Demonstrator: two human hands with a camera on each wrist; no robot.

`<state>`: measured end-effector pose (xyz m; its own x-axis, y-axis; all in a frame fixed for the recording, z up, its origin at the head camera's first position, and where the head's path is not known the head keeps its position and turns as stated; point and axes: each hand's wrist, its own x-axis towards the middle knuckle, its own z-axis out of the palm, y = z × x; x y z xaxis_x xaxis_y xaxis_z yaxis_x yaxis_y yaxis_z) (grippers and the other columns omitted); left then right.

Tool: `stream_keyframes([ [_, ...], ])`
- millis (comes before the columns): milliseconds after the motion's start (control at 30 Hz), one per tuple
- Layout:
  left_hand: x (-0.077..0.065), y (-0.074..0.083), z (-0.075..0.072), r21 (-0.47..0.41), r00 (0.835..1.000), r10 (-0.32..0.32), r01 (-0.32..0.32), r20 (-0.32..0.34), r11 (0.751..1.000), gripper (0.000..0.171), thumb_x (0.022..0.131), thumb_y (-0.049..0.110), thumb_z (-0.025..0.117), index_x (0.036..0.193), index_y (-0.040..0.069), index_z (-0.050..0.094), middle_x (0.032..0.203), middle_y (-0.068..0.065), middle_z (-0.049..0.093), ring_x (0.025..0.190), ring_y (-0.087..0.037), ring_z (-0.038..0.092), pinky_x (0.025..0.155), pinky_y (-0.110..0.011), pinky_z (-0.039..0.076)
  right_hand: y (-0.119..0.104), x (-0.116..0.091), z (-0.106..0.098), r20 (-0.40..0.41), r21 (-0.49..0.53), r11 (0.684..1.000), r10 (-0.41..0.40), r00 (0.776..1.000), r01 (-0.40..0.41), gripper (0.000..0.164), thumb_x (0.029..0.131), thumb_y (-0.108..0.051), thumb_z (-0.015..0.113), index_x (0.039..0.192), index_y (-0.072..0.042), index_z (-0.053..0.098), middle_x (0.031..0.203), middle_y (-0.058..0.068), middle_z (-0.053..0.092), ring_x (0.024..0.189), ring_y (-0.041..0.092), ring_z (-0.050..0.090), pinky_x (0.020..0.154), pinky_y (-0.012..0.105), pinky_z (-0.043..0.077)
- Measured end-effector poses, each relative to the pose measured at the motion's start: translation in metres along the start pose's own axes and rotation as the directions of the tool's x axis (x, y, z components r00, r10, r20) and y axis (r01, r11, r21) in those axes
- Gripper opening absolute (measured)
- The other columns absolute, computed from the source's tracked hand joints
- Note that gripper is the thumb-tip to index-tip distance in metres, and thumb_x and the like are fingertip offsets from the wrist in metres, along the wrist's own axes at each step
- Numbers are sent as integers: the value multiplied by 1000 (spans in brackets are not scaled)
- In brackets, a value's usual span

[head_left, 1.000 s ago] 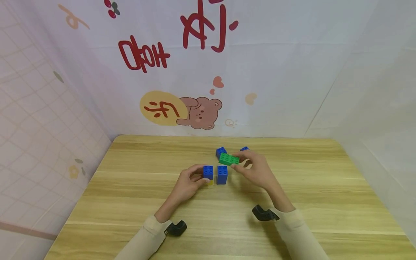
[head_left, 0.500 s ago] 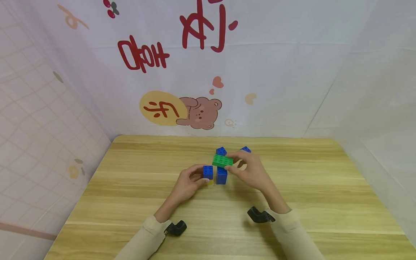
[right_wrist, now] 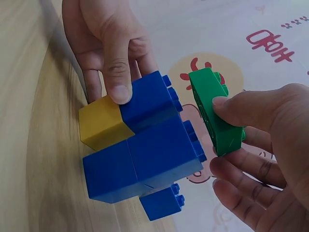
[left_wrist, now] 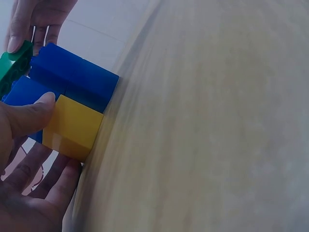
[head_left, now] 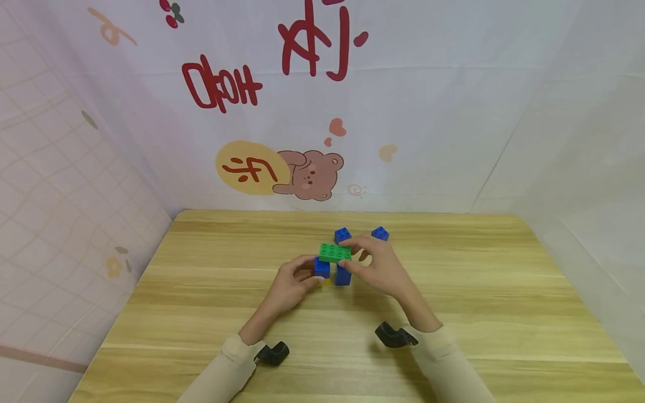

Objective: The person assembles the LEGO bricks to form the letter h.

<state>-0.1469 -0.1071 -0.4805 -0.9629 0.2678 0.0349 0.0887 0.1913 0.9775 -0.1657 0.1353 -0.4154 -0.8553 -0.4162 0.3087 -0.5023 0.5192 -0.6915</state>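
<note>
My left hand [head_left: 291, 284] grips a two-brick stack standing on the table, a blue brick [head_left: 322, 271] over a yellow brick [left_wrist: 72, 128]. The thumb lies across the seam between the two in the right wrist view. Right beside it stands a stack of two blue bricks [right_wrist: 145, 164], touching it or nearly so. A green brick with two rows of studs [head_left: 332, 253] is pinched between thumb and fingers of my right hand [head_left: 378, 266]. It hovers level over both stacks, its hollow underside facing their studs, with a gap visible in the right wrist view.
Two loose blue bricks stand farther back, one blue brick [head_left: 342, 235] behind the stacks and another blue brick [head_left: 380, 233] to its right. The wooden table [head_left: 227, 240] ends at a printed white cloth [head_left: 428, 140] behind and at both sides.
My right hand has carried the green brick leftward, from right of the stacks to above both of them. The left hand and the stacks have stayed in place.
</note>
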Motion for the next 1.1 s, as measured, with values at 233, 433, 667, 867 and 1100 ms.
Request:
stream_keyframes([
  [233,1,-2,0,-15,1000,-9,10,14,1000,46,93,4,74,136,15,63,128,-12,66,123,-28,66,104,-32,56,-1,1,4,11,-14,999,-36,999,36,33,90,-23,81,121,-15,74,107,-1,73,93,23,66,77,46,61],
  [433,1,-1,-2,-17,999,-10,10,43,1000,47,94,7,75,138,15,60,129,-13,65,122,-28,67,99,-27,58,-1,1,7,13,-31,999,-29,999,29,32,89,-23,81,120,-16,74,106,-2,72,92,16,65,77,43,61],
  [667,2,7,-8,-8,999,41,-41,29,999,53,92,16,79,140,20,59,133,-9,62,127,-27,62,108,-40,55,-1,1,8,14,-49,998,-34,999,35,34,89,-23,82,121,-17,73,108,-3,73,95,17,66,77,34,59],
  [867,2,17,-11,-21,992,126,-126,18,992,44,96,18,73,139,24,61,133,-10,61,127,-26,59,107,-34,55,-1,1,8,22,-44,998,-44,999,45,35,88,-22,82,121,-17,73,109,-2,73,95,18,66,77,37,59],
  [1100,0,20,-9,-19,994,108,-107,26,994,39,100,18,68,139,20,62,131,-12,62,120,-31,66,98,-27,59,1,1,7,35,-29,998,-47,998,48,36,87,-21,83,121,-17,73,110,-1,73,96,26,68,78,40,59],
])
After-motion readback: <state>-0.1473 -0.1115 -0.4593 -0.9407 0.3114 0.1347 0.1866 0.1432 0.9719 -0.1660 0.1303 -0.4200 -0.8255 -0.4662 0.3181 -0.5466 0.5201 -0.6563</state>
